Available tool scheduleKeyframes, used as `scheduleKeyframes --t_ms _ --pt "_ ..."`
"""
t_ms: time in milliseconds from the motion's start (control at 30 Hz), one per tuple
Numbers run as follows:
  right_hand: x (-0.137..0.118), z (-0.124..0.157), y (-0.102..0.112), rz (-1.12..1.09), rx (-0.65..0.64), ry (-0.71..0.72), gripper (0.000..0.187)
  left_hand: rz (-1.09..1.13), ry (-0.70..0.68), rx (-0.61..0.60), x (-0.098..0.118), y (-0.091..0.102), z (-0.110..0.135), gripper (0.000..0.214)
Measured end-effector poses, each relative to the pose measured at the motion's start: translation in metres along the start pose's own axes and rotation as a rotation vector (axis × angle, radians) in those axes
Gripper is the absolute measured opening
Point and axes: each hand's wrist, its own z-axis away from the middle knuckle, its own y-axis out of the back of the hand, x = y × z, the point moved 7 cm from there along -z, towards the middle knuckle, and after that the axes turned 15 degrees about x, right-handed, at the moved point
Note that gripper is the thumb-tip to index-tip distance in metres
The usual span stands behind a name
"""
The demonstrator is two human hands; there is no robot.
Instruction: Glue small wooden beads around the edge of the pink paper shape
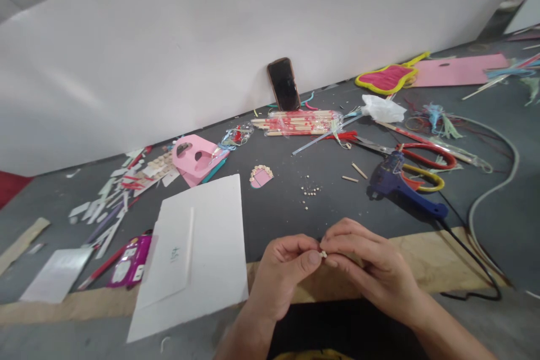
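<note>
Close to the table's front edge, my left hand (291, 267) and my right hand (365, 259) meet fingertip to fingertip. Both pinch a tiny cluster of pale wooden bits (323, 254), partly hidden by the fingers. Beyond them lie several loose small wooden bits (310, 191) on the dark table. Left of these is a small pink rounded piece (262, 179) with pale bits along its curved edge. Two short wooden sticks (359, 170) rest to the right, near a blue glue gun (400, 185) lying on its side.
Scissors (426, 157) with red and yellow handles lie behind the glue gun, whose black cord (476, 259) trails right. A white board (202, 247) is at left, beside a purple packet (131, 259). Bagged sticks (301, 124) and a leaning phone (283, 84) stand before the white wall.
</note>
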Motion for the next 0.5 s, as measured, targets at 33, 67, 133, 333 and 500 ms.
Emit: scheduleKeyframes --t_ms 33,67,133,333,500 --pt "0.0003 0.0002 -0.0002 -0.001 -0.004 -0.002 0.021 -0.003 0.0 0.0 0.0001 -0.0002 0.0001 0.013" --pt "0.0004 0.0003 -0.0005 -0.002 -0.008 -0.003 0.021 -0.005 0.0 0.001 0.0001 -0.0004 0.0002 0.013" --pt "0.0003 0.0004 -0.0009 -0.001 -0.01 -0.006 0.02 -0.008 -0.001 0.006 0.0002 -0.0004 0.0005 0.014" --pt "-0.0015 0.0007 -0.0019 0.001 -0.017 -0.005 0.019 -0.032 -0.02 0.019 0.003 -0.001 0.001 0.015" --pt "-0.0039 -0.0006 -0.0012 0.017 -0.014 0.011 0.017 -0.056 -0.045 0.019 0.0047 -0.0014 0.0015 0.016"
